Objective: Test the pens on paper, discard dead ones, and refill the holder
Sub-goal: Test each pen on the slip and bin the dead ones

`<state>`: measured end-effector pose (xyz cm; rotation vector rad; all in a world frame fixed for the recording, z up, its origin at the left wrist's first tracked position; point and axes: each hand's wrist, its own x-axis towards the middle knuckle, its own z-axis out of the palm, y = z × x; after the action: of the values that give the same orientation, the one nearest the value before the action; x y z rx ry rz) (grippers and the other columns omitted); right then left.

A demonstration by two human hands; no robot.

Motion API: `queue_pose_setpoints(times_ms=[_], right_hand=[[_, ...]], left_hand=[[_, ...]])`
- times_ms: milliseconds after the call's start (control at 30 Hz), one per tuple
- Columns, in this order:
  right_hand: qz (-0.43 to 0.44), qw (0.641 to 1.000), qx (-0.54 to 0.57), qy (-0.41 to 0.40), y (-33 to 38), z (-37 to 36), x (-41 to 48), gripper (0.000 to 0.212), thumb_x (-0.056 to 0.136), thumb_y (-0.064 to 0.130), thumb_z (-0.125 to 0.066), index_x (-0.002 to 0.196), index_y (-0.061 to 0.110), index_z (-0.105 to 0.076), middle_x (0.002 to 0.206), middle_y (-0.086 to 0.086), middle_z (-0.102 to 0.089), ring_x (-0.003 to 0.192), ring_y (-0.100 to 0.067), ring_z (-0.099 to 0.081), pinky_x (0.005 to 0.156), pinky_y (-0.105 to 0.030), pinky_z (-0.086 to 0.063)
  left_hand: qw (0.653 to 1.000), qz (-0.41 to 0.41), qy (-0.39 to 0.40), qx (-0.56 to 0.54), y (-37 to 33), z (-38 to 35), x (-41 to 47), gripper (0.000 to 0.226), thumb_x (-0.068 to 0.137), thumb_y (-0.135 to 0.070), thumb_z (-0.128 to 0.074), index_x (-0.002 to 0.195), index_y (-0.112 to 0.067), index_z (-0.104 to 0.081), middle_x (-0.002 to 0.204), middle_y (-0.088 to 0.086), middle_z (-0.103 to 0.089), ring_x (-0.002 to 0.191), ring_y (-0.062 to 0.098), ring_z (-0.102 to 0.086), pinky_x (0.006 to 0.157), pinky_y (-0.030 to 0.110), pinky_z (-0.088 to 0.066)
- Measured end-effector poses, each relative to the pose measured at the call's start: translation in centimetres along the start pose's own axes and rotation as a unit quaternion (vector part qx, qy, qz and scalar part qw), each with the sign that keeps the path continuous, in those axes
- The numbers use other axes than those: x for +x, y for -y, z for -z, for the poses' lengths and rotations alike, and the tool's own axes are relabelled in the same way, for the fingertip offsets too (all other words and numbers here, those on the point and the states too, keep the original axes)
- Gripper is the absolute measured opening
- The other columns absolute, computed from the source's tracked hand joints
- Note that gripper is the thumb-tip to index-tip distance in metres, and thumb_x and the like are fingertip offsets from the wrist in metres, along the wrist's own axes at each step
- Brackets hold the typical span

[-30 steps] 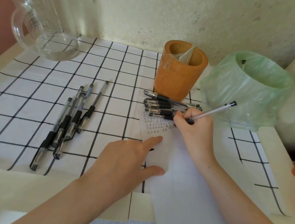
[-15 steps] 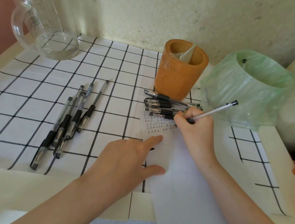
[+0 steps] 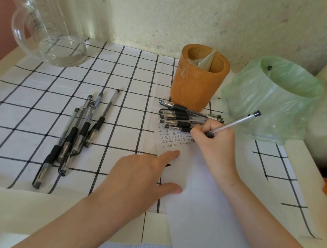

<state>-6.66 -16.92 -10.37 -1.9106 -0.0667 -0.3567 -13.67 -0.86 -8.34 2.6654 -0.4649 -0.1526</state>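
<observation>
The right hand (image 3: pixel 213 145) pinches the dark grip of a clear-barrelled pen with a black end cap (image 3: pixel 235 123) between thumb and curled fingers. The tip rests on the long white sheet of paper (image 3: pixel 202 185), at the right end of several rows of small inked marks. The left hand (image 3: pixel 141 177), at seven o'clock from the tip, lies flat on the sheet's left edge with index finger (image 3: pixel 171 154) and thumb spread apart; how its other fingers lie I cannot tell.

The step in hand looks like a trial stroke. To do it well, press lightly and draw a full mark on bare paper beside the last one, so a faint or skipping line shows plainly. The flat hand should pin the sheet so it cannot slide on the black-and-white checked cloth (image 3: pixel 43 98).

At twelve o'clock from the tip lies a pile of black-gripped pens (image 3: pixel 182 117), touching the paper's far end. Beyond it stands the orange-brown cylindrical holder (image 3: pixel 195 87), which shows no pens inside. The green bag-lined bin (image 3: pixel 274 101) is at two o'clock, near the writing hand, handy for a dead pen. At nine o'clock, well apart, a second cluster of black-gripped pens (image 3: pixel 75 134) lies on the cloth. Which cluster is tested I cannot tell, so keep them apart. A clear glass jug (image 3: pixel 49 26) stands at ten o'clock.
</observation>
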Motion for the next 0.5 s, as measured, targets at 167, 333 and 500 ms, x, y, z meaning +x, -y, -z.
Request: queue_pose_setpoints(times_ms=[167,333,500], right_hand=[[0.001,1.000,-0.008,0.001,0.24,0.00,-0.02,0.045,0.077,-0.005,-0.060,0.049,0.016,-0.033,0.040,0.010,-0.031,0.043,-0.004,-0.029,0.046,-0.010,-0.026],[0.005,1.000,-0.014,0.002,0.55,-0.04,-0.15,0.047,0.077,-0.007,-0.058,0.050,0.017,-0.029,0.039,0.010,-0.031,0.042,-0.003,-0.028,0.044,-0.010,-0.024],[-0.004,1.000,-0.017,0.002,0.63,-0.03,-0.20,0.044,0.078,-0.007,-0.058,0.051,0.015,-0.030,0.039,0.010,-0.031,0.041,-0.003,-0.031,0.044,-0.009,-0.025]], left_hand=[[1.000,0.002,0.001,0.002,0.00,-0.01,0.04,0.068,0.082,-0.066,-0.043,0.140,-0.048,-0.013,0.114,-0.018,-0.057,0.099,0.006,-0.055,0.069,0.019,-0.033],[1.000,0.005,0.005,0.003,-0.10,0.07,0.02,0.068,0.082,-0.065,-0.043,0.140,-0.047,-0.013,0.111,-0.017,-0.057,0.097,0.006,-0.055,0.067,0.020,-0.030],[1.000,0.010,0.013,0.013,-0.11,0.15,0.03,0.067,0.082,-0.065,-0.043,0.140,-0.047,-0.014,0.116,-0.017,-0.057,0.102,0.007,-0.055,0.069,0.019,-0.031]])
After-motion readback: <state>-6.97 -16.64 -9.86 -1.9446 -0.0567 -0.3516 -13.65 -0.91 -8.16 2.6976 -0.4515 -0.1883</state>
